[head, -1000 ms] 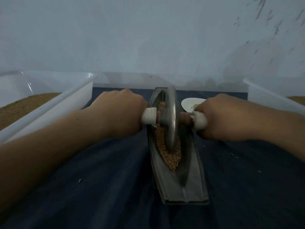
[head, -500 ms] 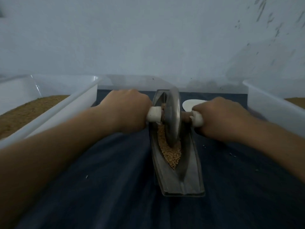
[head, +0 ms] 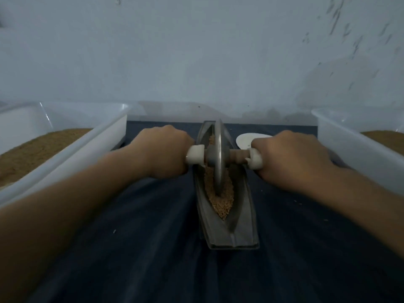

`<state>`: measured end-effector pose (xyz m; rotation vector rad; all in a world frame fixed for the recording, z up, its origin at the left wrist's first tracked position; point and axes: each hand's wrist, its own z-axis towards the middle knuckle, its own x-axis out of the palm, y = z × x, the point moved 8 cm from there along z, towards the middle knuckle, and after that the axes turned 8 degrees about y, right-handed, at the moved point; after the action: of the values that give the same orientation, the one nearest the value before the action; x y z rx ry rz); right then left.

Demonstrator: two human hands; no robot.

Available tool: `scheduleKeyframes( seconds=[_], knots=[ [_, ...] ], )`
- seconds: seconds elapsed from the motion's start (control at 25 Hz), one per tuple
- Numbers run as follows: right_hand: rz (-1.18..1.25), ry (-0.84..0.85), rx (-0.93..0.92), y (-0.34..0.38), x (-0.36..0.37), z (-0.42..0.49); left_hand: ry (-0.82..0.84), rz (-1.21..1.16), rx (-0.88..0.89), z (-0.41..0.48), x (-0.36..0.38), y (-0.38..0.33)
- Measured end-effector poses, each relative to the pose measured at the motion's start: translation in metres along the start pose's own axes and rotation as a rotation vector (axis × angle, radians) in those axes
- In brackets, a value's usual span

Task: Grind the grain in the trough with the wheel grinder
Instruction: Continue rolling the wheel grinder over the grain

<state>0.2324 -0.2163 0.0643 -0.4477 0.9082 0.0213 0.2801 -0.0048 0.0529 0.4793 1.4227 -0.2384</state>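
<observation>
Mid-grind: left hand (head: 166, 149) and right hand (head: 290, 156) clamp the wheel grinder (head: 218, 158) handles, wheel in the trough (head: 240, 226) toward the cloth's (head: 131, 237) far edge; grain (head: 220, 204) looks largely whole, so much remains.

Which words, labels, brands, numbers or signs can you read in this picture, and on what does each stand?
None: no text can be read anywhere.
The trough, the wheel grinder, the left tub and the right tub show no label or number.
The dark marks on the wall look like scuffs, not writing.
</observation>
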Motion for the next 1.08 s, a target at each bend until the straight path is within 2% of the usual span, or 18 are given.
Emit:
scheduleKeyframes(
  seconds=[0.04, 0.12, 0.28, 0.36, 0.44, 0.56, 0.68, 0.8, 0.92, 1.04, 1.08],
  knots=[
    [-0.016, -0.041, -0.035, -0.001, -0.008, 0.000, 0.028, -0.046, 0.027, -0.007, 0.007, 0.003],
    [-0.056, 0.043, -0.053, 0.002, 0.004, 0.012, 0.011, -0.037, 0.026, -0.006, 0.015, 0.006],
    [0.143, 0.251, 0.208, -0.010, 0.031, 0.054, -0.130, 0.112, -0.154, 0.037, -0.014, 0.009],
    [0.155, 0.313, 0.218, -0.010, 0.033, 0.054, -0.124, 0.139, -0.184, 0.042, -0.023, 0.004],
    [0.104, 0.239, 0.109, -0.006, 0.022, 0.035, -0.121, 0.108, -0.115, 0.020, -0.013, 0.004],
    [-0.023, -0.012, -0.026, 0.000, -0.001, 0.000, 0.015, -0.082, 0.004, -0.015, 0.012, 0.014],
    [0.032, 0.087, 0.046, -0.007, 0.016, 0.019, 0.029, -0.067, -0.029, 0.007, 0.009, 0.018],
    [0.164, 0.247, 0.271, -0.015, 0.037, 0.057, -0.076, 0.090, -0.198, 0.043, -0.019, 0.018],
    [0.215, 0.348, 0.243, -0.016, 0.042, 0.040, -0.064, 0.190, -0.163, 0.037, -0.023, 0.010],
    [0.119, 0.183, 0.118, -0.011, 0.019, -0.008, -0.254, 0.283, 0.023, -0.005, -0.017, -0.004],
    [0.074, 0.127, 0.100, -0.011, 0.012, -0.011, -0.309, 0.292, 0.034, -0.012, -0.017, -0.004]
  ],
)
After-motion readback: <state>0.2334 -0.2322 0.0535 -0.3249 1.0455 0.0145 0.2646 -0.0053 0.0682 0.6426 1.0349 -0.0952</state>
